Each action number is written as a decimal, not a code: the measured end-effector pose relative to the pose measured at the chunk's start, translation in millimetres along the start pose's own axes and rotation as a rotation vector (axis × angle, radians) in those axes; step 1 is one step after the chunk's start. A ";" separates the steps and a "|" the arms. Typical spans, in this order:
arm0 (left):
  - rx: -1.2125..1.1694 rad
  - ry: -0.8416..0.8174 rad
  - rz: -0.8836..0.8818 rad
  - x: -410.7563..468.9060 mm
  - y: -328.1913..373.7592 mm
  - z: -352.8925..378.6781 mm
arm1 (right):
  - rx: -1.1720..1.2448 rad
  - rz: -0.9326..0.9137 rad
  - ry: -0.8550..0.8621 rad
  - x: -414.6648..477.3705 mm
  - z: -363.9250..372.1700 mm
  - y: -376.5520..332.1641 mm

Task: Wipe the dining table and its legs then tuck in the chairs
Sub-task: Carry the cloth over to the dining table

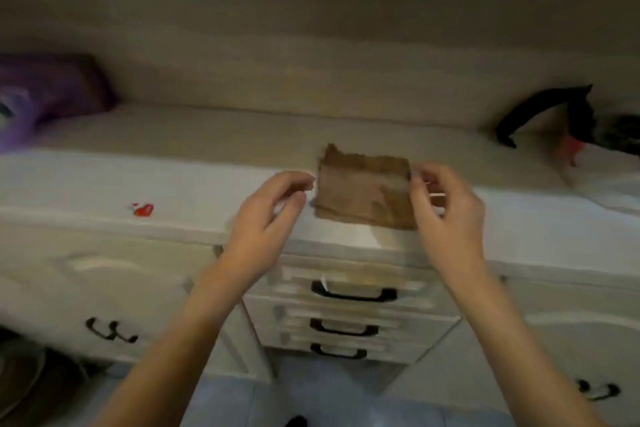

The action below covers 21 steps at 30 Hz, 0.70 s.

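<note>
Motion blur softens everything we see, so fine detail is lost. A purple bag (pixel 45 97) at the far left is cut by the frame edge, and so is a black thing (pixel 547 111) at the far right; we cannot make out what it is. A small red scrap (pixel 142 210) lies on the left of the sideboard (pixel 104 184) top, too smeared to name. The sideboard's doors run out of frame on both sides.

We count two hands, one cloth, three stacked drawers each with one black handle (pixel 353 293), and two darker door pulls, one on the left door (pixel 110 331) and one on the right (pixel 597 390).

The cloth (pixel 363 191) is brown, roughly rectangular, with a ragged upper left corner and a paler patch towards its lower right. It sits over the middle of the sideboard top, above the drawers; we cannot tell whether it lies on the top or is held just clear of it.

The left hand (pixel 273 211) pinches the cloth's left edge between thumb and forefinger. The right hand (pixel 446 208) has its fingers curled onto the right edge, gripping it.
</note>
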State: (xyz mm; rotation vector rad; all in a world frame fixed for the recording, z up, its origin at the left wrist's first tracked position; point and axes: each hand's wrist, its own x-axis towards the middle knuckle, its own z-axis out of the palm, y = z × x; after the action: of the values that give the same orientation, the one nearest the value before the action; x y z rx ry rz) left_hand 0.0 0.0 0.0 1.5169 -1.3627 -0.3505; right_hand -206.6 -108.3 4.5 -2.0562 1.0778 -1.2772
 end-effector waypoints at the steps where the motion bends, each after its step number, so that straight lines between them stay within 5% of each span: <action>1: 0.111 0.003 -0.003 14.7 -10.0 -3.0 | -0.174 0.041 0.016 10.9 5.1 2.2; 4: 0.416 -0.146 -0.063 50.9 -33.7 -7.6 | -0.747 0.231 -0.069 33.5 26.6 2.4; 7: 0.619 -0.244 0.002 67.2 -49.2 -3.8 | -0.884 0.378 -0.146 43.1 45.2 -4.8; 14: 0.696 -0.260 0.056 73.7 -58.0 -5.8 | -0.441 0.550 -0.242 62.2 43.9 -17.1; 21: 0.564 -0.225 0.044 75.1 -56.9 -9.4 | 0.024 0.344 -0.154 62.3 36.0 -2.8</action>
State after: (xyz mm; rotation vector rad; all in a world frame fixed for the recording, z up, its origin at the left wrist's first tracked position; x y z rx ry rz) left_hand 63.1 -69.6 -12.2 1.9432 -1.7700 -0.1100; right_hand -157.7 -158.0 22.4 -1.8181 1.2694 -0.9409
